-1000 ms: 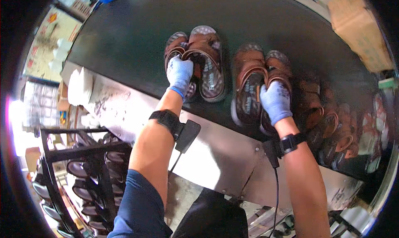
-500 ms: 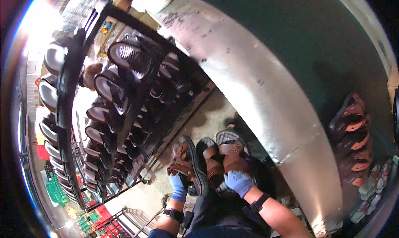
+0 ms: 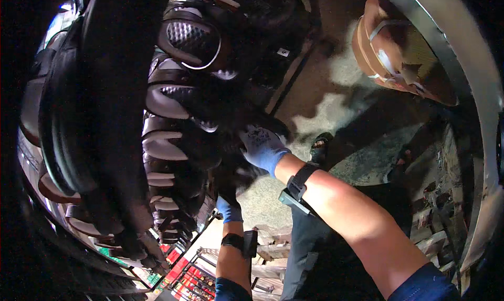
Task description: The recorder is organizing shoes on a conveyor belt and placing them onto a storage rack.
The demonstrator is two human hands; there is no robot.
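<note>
While both gloved hands reach into the shoe rack (image 3: 105, 143), right hand (image 3: 262, 148) grip closed on a dark sandal (image 3: 231, 122), left hand (image 3: 228, 209) grip unclear.

place: footwear workshop | evidence: metal rack (image 3: 105, 143) crowded with rows of dark sandals (image 3: 173, 99) | bare concrete floor (image 3: 336, 112) | metal-edged table (image 3: 462, 54) | stacked wood pieces (image 3: 430, 243)

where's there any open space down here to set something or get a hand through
Bare concrete floor lies open between the dark shoe rack and the curved metal table edge, beyond the right hand. The rack is packed tight with shoes, and the left hand is wedged against them.
</note>
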